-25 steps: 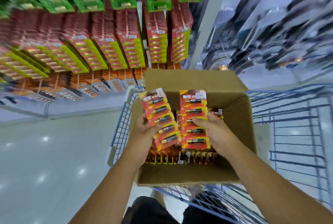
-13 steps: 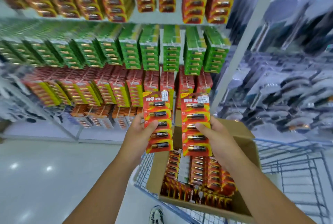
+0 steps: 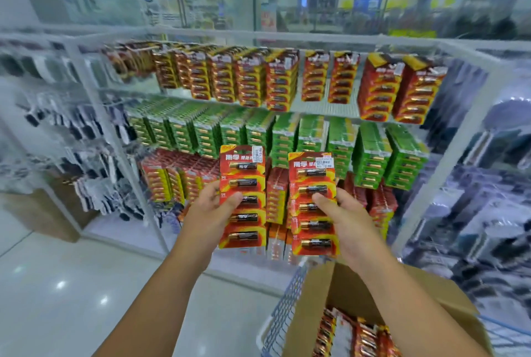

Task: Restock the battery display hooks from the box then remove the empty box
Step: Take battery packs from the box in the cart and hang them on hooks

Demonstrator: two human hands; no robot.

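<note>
Shop aisle, white rack of hanging packs (image 3: 287, 83) ahead. My left hand (image 3: 211, 213) and right hand (image 3: 349, 223) each pinch a red-orange carded battery strip (image 3: 242, 198), (image 3: 313, 204) upright, hang-holes topmost for hooking; brown cardboard box (image 3: 342, 293) below in the blue wire cart (image 3: 283, 316), part full.

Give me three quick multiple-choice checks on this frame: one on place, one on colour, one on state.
1. Where is the cardboard box?
A. on the floor
B. in the blue wire cart
C. on the top shelf

2. What colour are the packs on the middle row?
A. green
B. blue
C. white

3. What is the left hand doing?
A. hanging idle
B. pushing the cart
C. gripping a red battery strip

Answers: 1 B, the box sits inside the cart's basket. 2 A, the middle row hangs green between red rows. 3 C, its thumb lies across the strip's front, as the right hand does on its own strip.
</note>
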